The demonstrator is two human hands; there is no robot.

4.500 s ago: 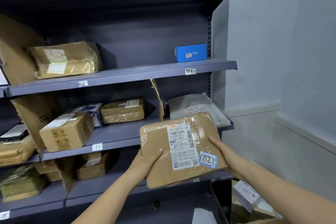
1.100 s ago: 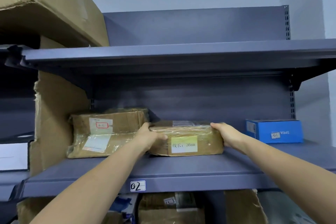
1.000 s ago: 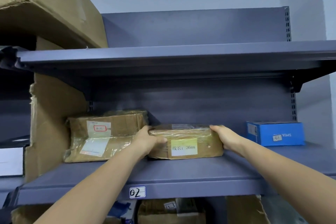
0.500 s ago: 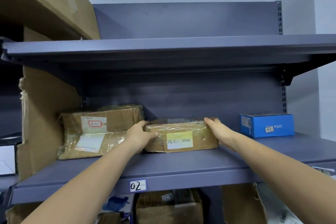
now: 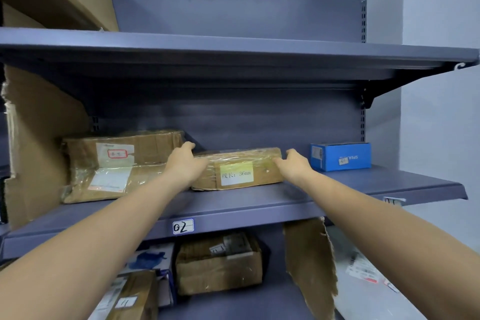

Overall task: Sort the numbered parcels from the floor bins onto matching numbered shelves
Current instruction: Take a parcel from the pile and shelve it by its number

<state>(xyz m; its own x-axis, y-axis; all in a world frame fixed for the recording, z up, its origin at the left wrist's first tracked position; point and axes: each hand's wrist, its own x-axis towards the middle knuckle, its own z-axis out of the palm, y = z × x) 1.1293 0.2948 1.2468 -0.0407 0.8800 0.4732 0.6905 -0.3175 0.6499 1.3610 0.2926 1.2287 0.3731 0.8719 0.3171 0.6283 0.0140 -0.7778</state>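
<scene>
A brown taped parcel (image 5: 241, 173) with a pale yellow label lies flat on the grey shelf (image 5: 259, 205) tagged 02 (image 5: 183, 226). My left hand (image 5: 183, 163) is at the parcel's left end, thumb on the front face and fingers stretched up toward the back. At the right end is my right hand (image 5: 294, 163), its thumb touching the upper front edge and its fingers straight behind the corner. Neither hand wraps the parcel.
A bigger taped parcel (image 5: 117, 166) sits just left on the same shelf, a blue box (image 5: 341, 156) to the right. Torn cardboard (image 5: 39, 143) stands at the far left. Below are more parcels (image 5: 218, 265) and a cardboard divider (image 5: 310, 265).
The parcel marked 02 went from my hands in front of the lower shelves up onto the 02 shelf. In the last half second my fingers loosened from its ends.
</scene>
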